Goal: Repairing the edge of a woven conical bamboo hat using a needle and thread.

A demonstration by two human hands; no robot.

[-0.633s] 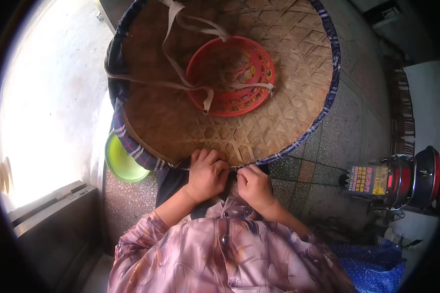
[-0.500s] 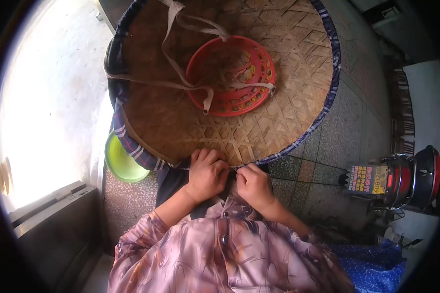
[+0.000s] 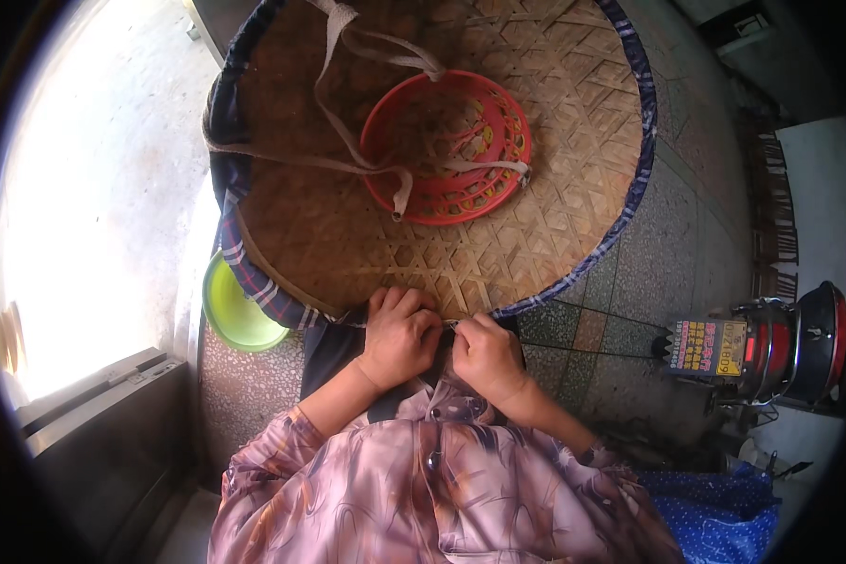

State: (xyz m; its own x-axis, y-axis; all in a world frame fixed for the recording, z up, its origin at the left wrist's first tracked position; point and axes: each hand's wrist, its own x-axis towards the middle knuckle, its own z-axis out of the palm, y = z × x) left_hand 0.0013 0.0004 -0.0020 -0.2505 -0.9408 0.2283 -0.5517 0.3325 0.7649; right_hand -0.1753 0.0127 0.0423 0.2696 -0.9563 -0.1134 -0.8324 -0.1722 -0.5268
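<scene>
A large round woven bamboo basket (image 3: 564,141) lies in front of me, its rim bound with dark blue plaid cloth (image 3: 271,299). My left hand (image 3: 399,340) is closed on the near rim, fingertips hooked over the inner side. Just to its right, my right hand (image 3: 492,360) is closed in a pinch at the same rim. A small pale bit shows between the two hands, too small to name; what the right fingertips hold is hidden. Inside the basket sits a red plastic basket (image 3: 428,205) with a pierced pattern. A knotted cloth strap (image 3: 340,19) trails across it.
A light green basin (image 3: 244,320) stands on the speckled floor at left, partly under the basket. At right is a black and red appliance (image 3: 771,343) with a printed label. Blue dotted cloth (image 3: 714,512) lies at lower right. A dark metal door frame (image 3: 103,414) stands left.
The basket and the things in it have shifted very slightly to the right. Both hands stay at the near rim with almost the same grip.
</scene>
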